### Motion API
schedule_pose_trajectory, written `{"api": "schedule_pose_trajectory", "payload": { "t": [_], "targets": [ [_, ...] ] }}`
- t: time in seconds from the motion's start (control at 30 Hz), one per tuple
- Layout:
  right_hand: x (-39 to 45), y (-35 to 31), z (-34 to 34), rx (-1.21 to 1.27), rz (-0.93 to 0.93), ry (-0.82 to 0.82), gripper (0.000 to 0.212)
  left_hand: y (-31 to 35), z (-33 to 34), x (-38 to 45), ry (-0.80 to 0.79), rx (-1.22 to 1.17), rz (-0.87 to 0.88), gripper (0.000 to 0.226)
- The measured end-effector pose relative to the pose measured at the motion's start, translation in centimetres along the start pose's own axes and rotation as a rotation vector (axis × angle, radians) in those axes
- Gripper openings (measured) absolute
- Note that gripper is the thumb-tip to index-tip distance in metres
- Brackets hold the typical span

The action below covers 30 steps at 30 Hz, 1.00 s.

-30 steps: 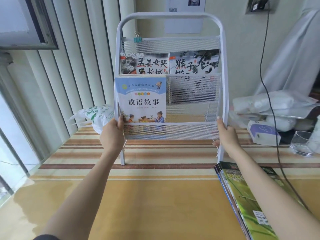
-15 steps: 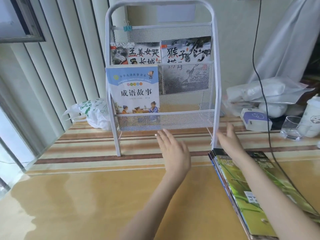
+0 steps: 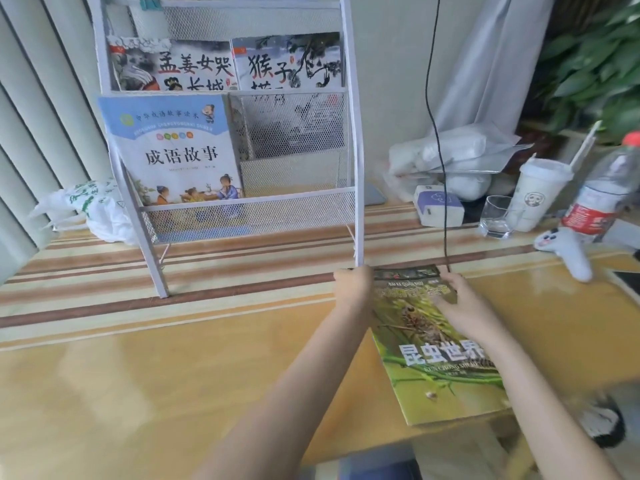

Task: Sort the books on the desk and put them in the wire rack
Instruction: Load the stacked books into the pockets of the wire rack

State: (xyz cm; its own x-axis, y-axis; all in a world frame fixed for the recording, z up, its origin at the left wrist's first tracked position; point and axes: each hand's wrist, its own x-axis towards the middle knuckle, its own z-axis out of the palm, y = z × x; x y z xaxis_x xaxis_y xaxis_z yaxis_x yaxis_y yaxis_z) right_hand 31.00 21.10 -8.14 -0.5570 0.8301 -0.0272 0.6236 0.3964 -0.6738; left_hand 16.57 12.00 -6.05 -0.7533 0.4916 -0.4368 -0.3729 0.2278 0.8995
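Note:
A white wire rack (image 3: 353, 140) stands on the desk. Its lower shelf holds a blue book (image 3: 173, 150) on the left; its upper shelf holds two picture books (image 3: 194, 67) side by side. A green insect book (image 3: 433, 358) lies on top of a stack at the desk's near right. My left hand (image 3: 353, 282) grips the far left corner of the green book. My right hand (image 3: 457, 296) rests on its far right part, fingers curled at the edge.
A white plastic bag (image 3: 93, 209) lies left of the rack. To the right sit a small white box (image 3: 438, 206), a glass (image 3: 495, 216), a paper cup (image 3: 536, 192), a water bottle (image 3: 602, 199) and a hanging black cable (image 3: 438, 133).
Both hands left the rack, came down to the stack at the right and took hold of the green book's far edge. The view has tilted down and closer.

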Motion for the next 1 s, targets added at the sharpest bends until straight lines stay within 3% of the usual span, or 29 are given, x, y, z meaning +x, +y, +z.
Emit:
{"api": "schedule_pose_trajectory", "payload": {
  "t": [0.1,0.17,0.23,0.3,0.4,0.53,0.67,0.73,0.8,0.87,1.0],
  "targets": [
    [-0.2,-0.1,0.5,-0.005,-0.008,0.077,0.054,0.4,-0.6,0.6,-0.038,-0.110,-0.082,0.029],
    [-0.1,0.2,0.5,0.040,-0.007,0.100,0.053,0.5,-0.6,0.2,-0.121,-0.164,-0.080,0.024],
    [0.0,0.4,0.4,0.085,-0.027,0.105,0.051,0.4,0.0,-0.2,-0.156,-0.126,-0.017,0.033],
    [0.0,0.6,0.4,0.097,-0.033,0.111,0.049,0.0,1.0,-1.0,-0.117,0.072,0.132,0.042],
    [0.0,0.6,0.0,0.176,-0.024,0.097,0.050,0.2,1.9,-2.8,-0.001,0.311,0.382,0.028],
    [-0.5,0.0,-2.0,0.435,0.014,0.092,0.062,2.0,1.3,-4.2,0.015,0.207,0.609,0.025],
    [-1.4,-3.3,-4.1,0.662,-0.094,0.157,0.023,5.2,-1.5,-5.7,-0.049,0.094,1.036,0.023],
    [-1.5,-5.8,-3.9,0.733,-0.215,0.237,0.014,7.1,-3.5,-6.5,-0.051,0.084,1.234,0.025],
    [-2.0,-8.4,-3.0,0.769,-0.307,0.265,0.019,8.1,-5.9,-7.0,-0.015,0.116,1.348,0.030],
    [-2.3,-10.3,-1.7,0.790,-0.385,0.228,0.017,7.9,-8.4,-6.9,0.007,0.146,1.336,0.034],
    [-2.9,-12.9,0.8,0.839,-0.472,0.088,0.009,6.9,-13.3,-7.0,-0.043,-0.053,1.043,0.029]
  ]
}}
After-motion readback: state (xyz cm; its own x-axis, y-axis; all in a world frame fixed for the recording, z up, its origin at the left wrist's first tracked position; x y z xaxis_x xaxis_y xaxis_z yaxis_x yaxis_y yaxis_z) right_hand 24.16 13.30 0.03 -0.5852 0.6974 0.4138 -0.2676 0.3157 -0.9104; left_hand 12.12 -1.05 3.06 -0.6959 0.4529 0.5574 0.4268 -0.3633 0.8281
